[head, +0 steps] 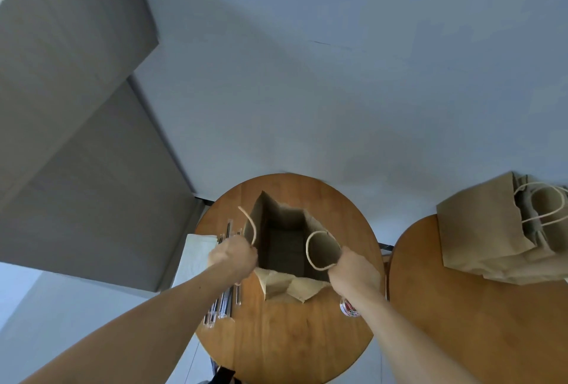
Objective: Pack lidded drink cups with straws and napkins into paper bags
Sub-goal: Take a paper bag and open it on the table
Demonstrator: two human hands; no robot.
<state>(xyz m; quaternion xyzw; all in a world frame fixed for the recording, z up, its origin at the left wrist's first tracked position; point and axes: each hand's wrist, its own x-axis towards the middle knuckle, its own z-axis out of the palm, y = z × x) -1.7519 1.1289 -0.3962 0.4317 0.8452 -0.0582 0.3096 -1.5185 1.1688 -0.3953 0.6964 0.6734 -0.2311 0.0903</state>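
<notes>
Holding the paper bag (278, 287) mouth wide, we clamp left hand (233, 256) and right hand (353, 265) fingers on opposite rims; straws (222, 307) lie just outside the left hand, pointing away.

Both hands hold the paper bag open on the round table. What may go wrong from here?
1. The left hand and right hand both grip the paper bag, so releasing one for a cup may let its crumpled near edge fold shut.
2. The straws lie under the left forearm near the table edge; the arm might sweep them off.
</notes>
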